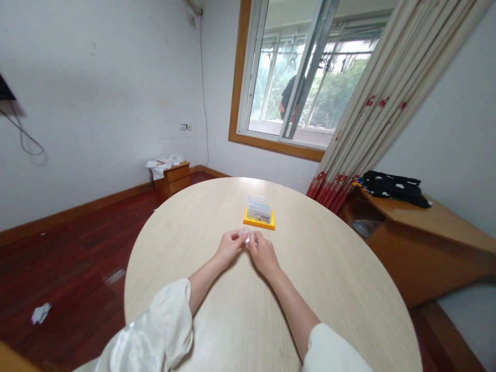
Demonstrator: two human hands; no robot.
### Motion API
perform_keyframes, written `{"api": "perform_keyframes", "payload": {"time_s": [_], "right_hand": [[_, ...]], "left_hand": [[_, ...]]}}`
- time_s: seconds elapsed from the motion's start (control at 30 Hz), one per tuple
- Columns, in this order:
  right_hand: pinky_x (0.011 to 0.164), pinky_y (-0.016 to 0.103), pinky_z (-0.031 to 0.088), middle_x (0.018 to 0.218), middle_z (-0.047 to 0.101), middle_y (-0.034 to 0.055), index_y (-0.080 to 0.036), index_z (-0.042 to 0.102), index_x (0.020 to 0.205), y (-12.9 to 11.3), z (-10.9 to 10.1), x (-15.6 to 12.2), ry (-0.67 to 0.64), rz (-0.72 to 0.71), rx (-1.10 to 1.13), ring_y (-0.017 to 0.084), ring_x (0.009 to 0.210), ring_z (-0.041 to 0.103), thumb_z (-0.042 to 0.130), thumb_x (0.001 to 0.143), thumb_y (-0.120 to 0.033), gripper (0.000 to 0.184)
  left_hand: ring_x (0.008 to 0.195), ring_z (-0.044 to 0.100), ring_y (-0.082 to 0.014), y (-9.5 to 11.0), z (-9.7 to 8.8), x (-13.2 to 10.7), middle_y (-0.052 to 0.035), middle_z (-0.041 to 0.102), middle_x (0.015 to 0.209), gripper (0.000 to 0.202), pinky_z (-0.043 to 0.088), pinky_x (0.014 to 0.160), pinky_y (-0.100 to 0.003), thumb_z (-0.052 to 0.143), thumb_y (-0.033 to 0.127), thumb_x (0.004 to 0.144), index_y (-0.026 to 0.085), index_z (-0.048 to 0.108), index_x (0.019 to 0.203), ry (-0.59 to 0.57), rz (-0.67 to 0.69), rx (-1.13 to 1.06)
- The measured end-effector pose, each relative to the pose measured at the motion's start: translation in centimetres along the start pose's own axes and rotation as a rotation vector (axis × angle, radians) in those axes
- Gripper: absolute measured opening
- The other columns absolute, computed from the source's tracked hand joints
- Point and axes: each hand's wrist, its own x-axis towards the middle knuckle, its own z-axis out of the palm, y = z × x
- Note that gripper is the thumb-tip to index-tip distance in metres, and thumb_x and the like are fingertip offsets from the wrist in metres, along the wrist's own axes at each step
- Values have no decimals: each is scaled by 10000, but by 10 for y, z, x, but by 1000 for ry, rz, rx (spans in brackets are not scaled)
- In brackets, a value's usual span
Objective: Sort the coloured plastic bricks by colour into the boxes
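Observation:
Over the middle of a pale round table (186, 258), my left hand (229, 247) and my right hand (264, 253) meet fingertip to fingertip. Both are closed in a pinch on a small clear plastic piece (247, 238), shiny and partly hidden by the fingers. Its exact kind is too small to make out. Just beyond the fingers stands a clear plastic case (259, 207) with small items inside. It rests on a yellow tray-like base (259, 223).
A small wooden cabinet (179, 179) with papers on top stands at the back left. To the right is a wooden desk (437, 232) bearing folded black cloth (395, 188). A curtain (372, 108) hangs beside the window. Crumpled paper (41, 313) lies on the floor at left.

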Motion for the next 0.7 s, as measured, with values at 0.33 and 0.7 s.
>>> {"api": "perform_keyframes", "payload": {"time_s": [0.33, 0.7], "right_hand": [[663, 307, 519, 803, 692, 48, -185, 608, 936, 22, 4, 8, 268, 196, 534, 185, 733, 659, 461, 811, -520, 386], [575, 289, 510, 694, 677, 32, -175, 591, 789, 38, 6, 18, 367, 393, 834, 178, 633, 641, 528, 693, -510, 354]], "left_hand": [[883, 629, -155, 1, -6, 3, -94, 669, 1053, 607, 464, 893, -332, 798, 209, 614, 150, 585, 1179, -29, -127, -183], [903, 648, -196, -4, -10, 9, -135, 697, 998, 445, 454, 926, -379, 770, 109, 585, 105, 651, 1013, 12, -57, -103]]}}
